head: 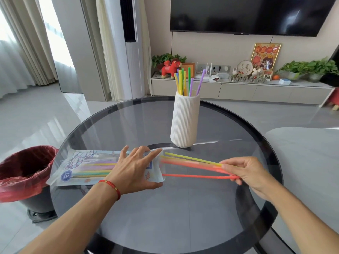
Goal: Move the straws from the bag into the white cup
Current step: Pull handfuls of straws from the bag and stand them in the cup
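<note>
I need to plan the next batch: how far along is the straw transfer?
Partly done. Several straws already stand in the white cup. In hand: the right hand pinches a few red and yellow straws, drawing them from the bag, which the left hand pins flat. Left: more straws inside the bag.

I have only one view, from the camera worn on the person's head. It looks forward and down over the round glass worktop (201, 208), from the near edge. Both forearms enter from the bottom of the picture, so the left hand (135, 171) and the right hand (247, 173) are close to the lens. The wide angle bends the edges. Further away, the view reaches the television (253, 13) on the far wall and the low cabinet (238, 90) under it.
</note>
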A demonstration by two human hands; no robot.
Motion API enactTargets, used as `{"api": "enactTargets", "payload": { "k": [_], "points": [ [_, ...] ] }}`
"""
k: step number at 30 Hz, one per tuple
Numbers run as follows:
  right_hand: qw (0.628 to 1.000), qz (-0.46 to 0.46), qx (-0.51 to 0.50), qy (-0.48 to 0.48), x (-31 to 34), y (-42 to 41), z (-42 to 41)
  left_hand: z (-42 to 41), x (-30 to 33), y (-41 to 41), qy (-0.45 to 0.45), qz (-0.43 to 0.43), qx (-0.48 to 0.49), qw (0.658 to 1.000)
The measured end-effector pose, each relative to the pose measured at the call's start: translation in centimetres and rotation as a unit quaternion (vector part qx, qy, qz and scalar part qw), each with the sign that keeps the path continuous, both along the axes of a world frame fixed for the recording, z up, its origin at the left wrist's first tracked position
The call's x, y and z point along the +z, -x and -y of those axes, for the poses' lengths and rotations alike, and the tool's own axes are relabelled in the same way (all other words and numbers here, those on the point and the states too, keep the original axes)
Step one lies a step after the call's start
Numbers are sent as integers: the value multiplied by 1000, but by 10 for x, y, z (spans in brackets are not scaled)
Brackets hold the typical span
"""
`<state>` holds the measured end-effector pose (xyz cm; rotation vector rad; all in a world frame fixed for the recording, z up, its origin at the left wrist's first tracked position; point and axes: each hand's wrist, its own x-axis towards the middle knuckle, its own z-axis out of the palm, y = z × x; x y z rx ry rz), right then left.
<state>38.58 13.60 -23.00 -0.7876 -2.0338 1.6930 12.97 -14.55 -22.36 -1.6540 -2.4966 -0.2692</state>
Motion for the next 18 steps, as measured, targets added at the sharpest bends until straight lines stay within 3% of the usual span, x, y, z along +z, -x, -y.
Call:
{"api": "enactTargets", "payload": {
  "k": [11,14,18],
  "points": [
    [998,-36,-46,16,0,-32,-9,-7,8,-20,40,21,0,999],
    [997,-42,-63,13,1,-38,-11,-10,15,-34,-12,39,-22,999],
    [997,-42,-69,9,2,-42,-10,-31,22,-67,-160,13,-99,982]
  ]
}}
